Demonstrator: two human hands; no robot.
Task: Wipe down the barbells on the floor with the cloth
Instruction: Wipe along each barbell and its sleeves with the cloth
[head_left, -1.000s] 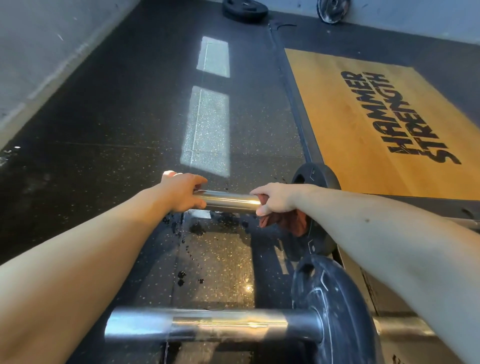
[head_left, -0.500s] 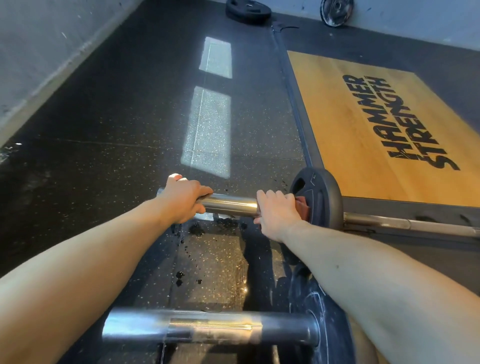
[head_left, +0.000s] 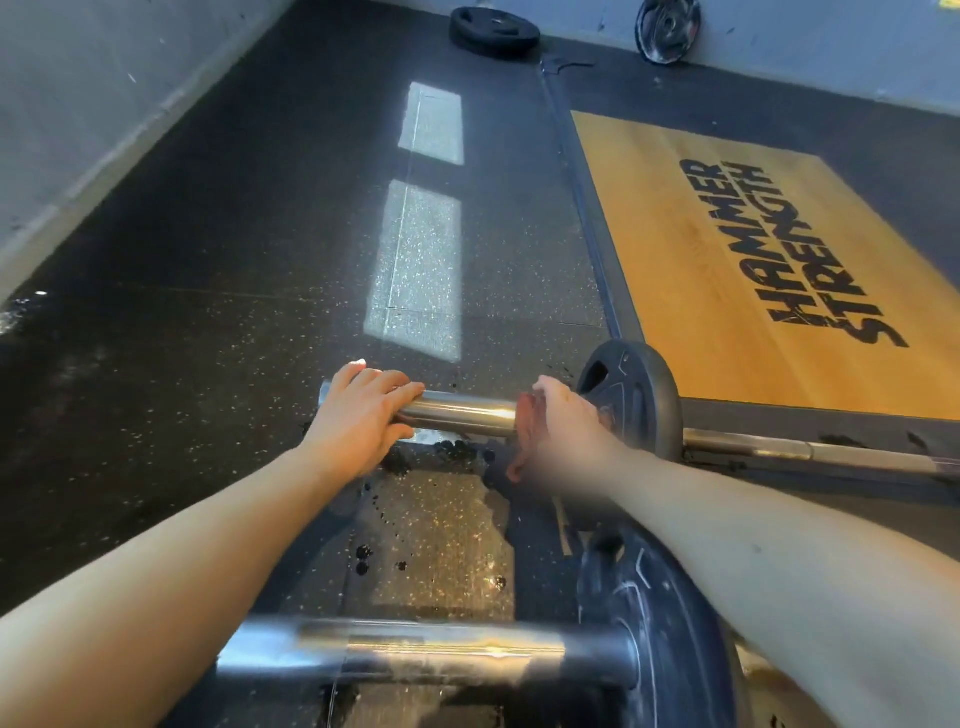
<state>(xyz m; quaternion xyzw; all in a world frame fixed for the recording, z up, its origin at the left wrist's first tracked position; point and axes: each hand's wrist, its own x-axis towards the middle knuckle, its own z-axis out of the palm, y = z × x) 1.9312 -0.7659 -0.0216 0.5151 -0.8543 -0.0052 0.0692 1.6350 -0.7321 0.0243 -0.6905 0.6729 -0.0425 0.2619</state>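
Note:
Two barbells lie on the black rubber floor. The far barbell (head_left: 462, 413) has a shiny steel sleeve and a small black plate (head_left: 641, 400). My left hand (head_left: 363, 415) grips the outer end of that sleeve. My right hand (head_left: 558, 423) wraps the sleeve beside the plate, with a reddish cloth (head_left: 525, 415) showing under its fingers and palm. The near barbell (head_left: 415, 654) lies across the bottom of the view with a large black plate (head_left: 654, 623), untouched by either hand.
A wooden lifting platform (head_left: 727, 249) with black lettering fills the right. Two loose black plates (head_left: 493, 28) (head_left: 667, 28) sit by the far wall. Dark wet spots (head_left: 363, 553) mark the floor between the barbells. A grey wall runs along the left.
My right hand with the cloth slid left along the sleeve, away from the small plate. My left hand stayed on the sleeve's end.

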